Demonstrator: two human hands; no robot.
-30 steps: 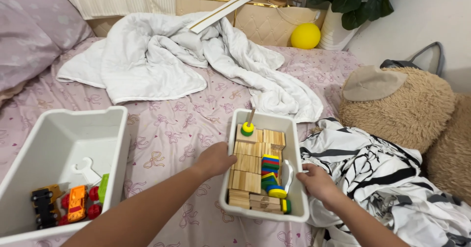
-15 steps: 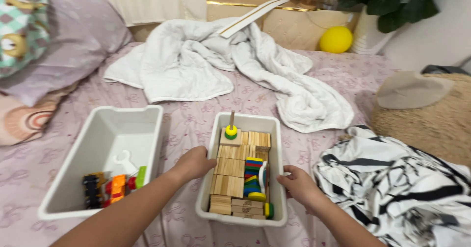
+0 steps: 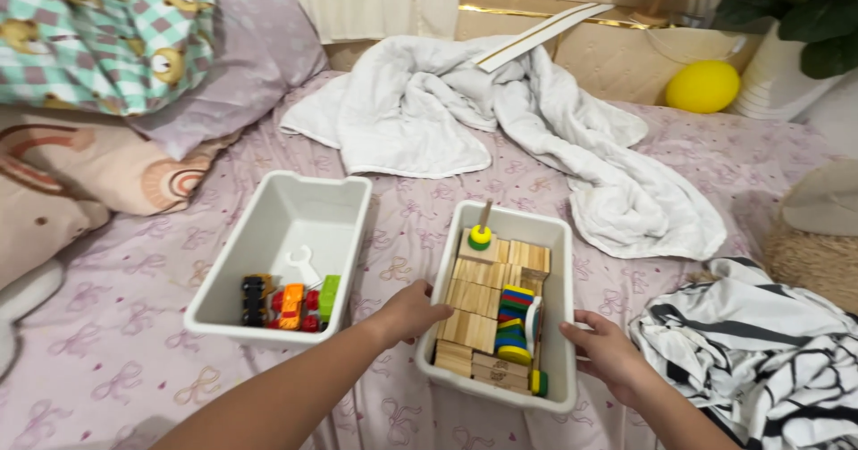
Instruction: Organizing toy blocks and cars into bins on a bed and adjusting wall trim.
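2 hands grip a white bin of wooden blocks on the bed.

The left hand point(image 3: 413, 311) clamps its fingers on the near-left rim of the white bin point(image 3: 559, 262); the right hand point(image 3: 606, 352) curls on the right wall. The bin rests on the pink bedsheet point(image 3: 134, 361), just beside a second bin point(image 3: 268, 235) holding toy cars point(image 3: 281, 305). Best kept level with an even grip, so the stacked coloured rings point(image 3: 511, 325) stay put.
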